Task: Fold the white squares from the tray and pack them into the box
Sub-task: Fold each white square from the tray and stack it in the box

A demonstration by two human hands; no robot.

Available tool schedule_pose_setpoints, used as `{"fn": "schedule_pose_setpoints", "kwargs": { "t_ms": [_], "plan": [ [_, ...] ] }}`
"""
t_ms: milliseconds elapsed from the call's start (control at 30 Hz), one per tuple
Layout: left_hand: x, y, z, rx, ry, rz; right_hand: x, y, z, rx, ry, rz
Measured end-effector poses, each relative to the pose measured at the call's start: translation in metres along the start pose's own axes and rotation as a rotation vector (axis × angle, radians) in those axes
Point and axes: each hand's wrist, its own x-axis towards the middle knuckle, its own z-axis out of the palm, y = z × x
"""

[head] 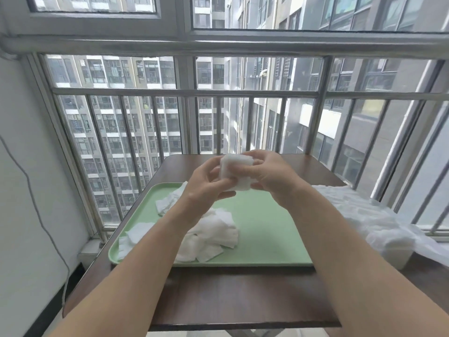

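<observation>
Left side: wall [24, 166] with a cable [36, 203] hanging down it, beside the table [230, 295]. The tray [267, 229] has its left rim close to the table's left edge. Its near rim is set back, so there's a bare strip of table in front of it.

Loose squares [138, 232] lie at the tray's near-left corner, against the rim. A small heap [170, 200] sits toward the far-left. The main pile [213, 229] is left of tray centre, partly under my left forearm. The tray's right half is bare green, and that's the open room.

My left hand [206, 183] and right hand [272, 176] are raised over the tray's far rim. Both pinch one white square [234, 172] between them, thumbs on the near face, fingers behind. It's off the tray, roughly upright, face toward me, slightly tilted. It looks a bit taller than wide, but fingers cover both side edges, so I can't tell the long axis.

Right of the tray, a crumpled clear plastic sheet [364, 215] spreads over the table's right side. The box [393, 254] sits at the sheet's near end, translucent and mostly covered. The railing [184, 93] runs just behind the table's far edge.
</observation>
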Motion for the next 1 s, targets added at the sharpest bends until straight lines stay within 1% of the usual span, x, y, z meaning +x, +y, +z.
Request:
{"fn": "schedule_pose_setpoints", "kwargs": {
  "t_ms": [133, 200, 267, 333, 400, 500, 667, 767, 833, 933, 1000],
  "plan": [
    [-0.003, 0.008, 0.008, 0.023, -0.096, 0.007, -0.013, -0.027, -0.021, -0.413, -0.032, -0.097],
    [-0.004, 0.017, 0.018, 0.070, -0.135, 0.018, -0.023, -0.042, -0.038, -0.594, -0.102, -0.085],
    [-0.006, 0.026, 0.033, 0.122, -0.167, 0.015, -0.035, -0.053, -0.058, -0.712, -0.168, -0.054],
    [-0.009, 0.033, 0.051, 0.167, -0.193, -0.012, -0.047, -0.061, -0.082, -0.757, -0.186, -0.020],
    [-0.011, 0.035, 0.069, 0.222, -0.207, -0.041, -0.061, -0.065, -0.112, -0.733, -0.199, 0.041],
    [-0.009, 0.029, 0.095, 0.323, -0.207, -0.070, -0.078, -0.059, -0.154, -0.620, -0.220, 0.102],
    [0.005, 0.008, 0.137, 0.554, -0.207, -0.074, -0.093, -0.032, -0.192, -0.431, -0.194, 0.165],
    [0.020, 0.004, 0.154, 0.809, -0.294, -0.083, -0.095, -0.021, -0.199, -0.341, -0.174, 0.165],
    [0.034, 0.004, 0.163, 0.893, -0.371, -0.130, -0.095, -0.016, -0.199, -0.300, -0.189, 0.153],
    [0.054, 0.003, 0.173, 1.025, -0.463, -0.105, -0.091, -0.011, -0.196, -0.243, -0.248, 0.142],
    [0.062, 0.005, 0.180, 1.080, -0.520, -0.124, -0.087, -0.008, -0.195, -0.238, -0.281, 0.139]
  ]
}}
